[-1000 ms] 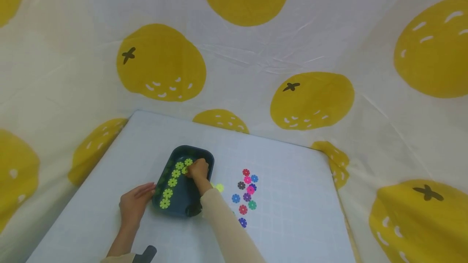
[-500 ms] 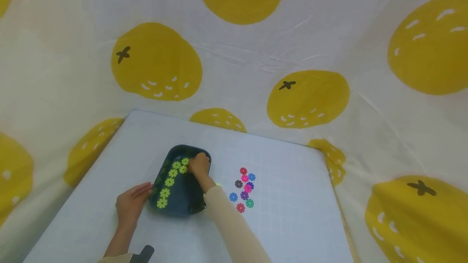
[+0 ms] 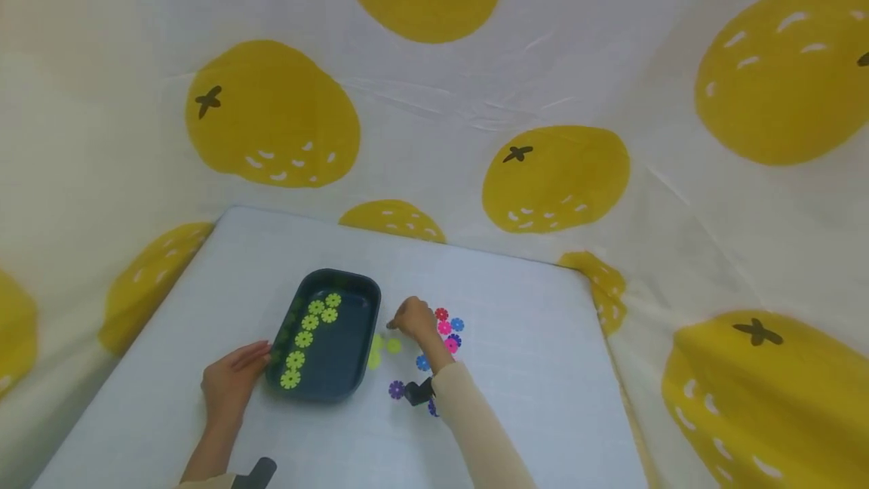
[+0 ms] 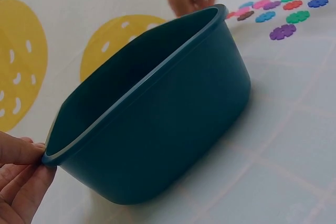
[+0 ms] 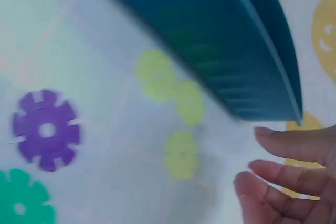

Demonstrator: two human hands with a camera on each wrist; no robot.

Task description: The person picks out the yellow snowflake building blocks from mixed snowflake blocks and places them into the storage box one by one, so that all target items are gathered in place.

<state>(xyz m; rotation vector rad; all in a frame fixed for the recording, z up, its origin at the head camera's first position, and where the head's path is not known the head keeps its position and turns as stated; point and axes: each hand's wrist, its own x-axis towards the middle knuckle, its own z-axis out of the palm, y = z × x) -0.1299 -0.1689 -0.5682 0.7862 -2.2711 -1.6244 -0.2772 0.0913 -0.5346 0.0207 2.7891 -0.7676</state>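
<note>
A dark teal plastic basin point(image 3: 342, 357) stands on the table, with a bent line of several yellow-green snowflake-shaped discs point(image 3: 303, 339) along its left side. My left hand point(image 3: 227, 383) pinches the basin's rim point(image 4: 52, 159) between thumb and fingers at its near left. Just off the basin's right side, my right hand point(image 3: 416, 321) hovers over the table. In the right wrist view its thumb and fingers point(image 5: 286, 174) are apart with nothing between them. Below that hand lie 3 loose yellow-green discs point(image 5: 181, 154), close to the basin's wall.
Right of the basin are scattered discs in other colours, among them a purple disc point(image 5: 46, 129), a green disc point(image 5: 23, 203) and a red disc point(image 3: 441, 314). A white cloth with yellow fruit prints point(image 3: 271, 112) hangs behind the white-covered table point(image 3: 536, 368).
My right hand has come out of the basin and moved right, to above the loose yellow-green discs. The discs inside stay in their line. My left hand still holds the rim.
</note>
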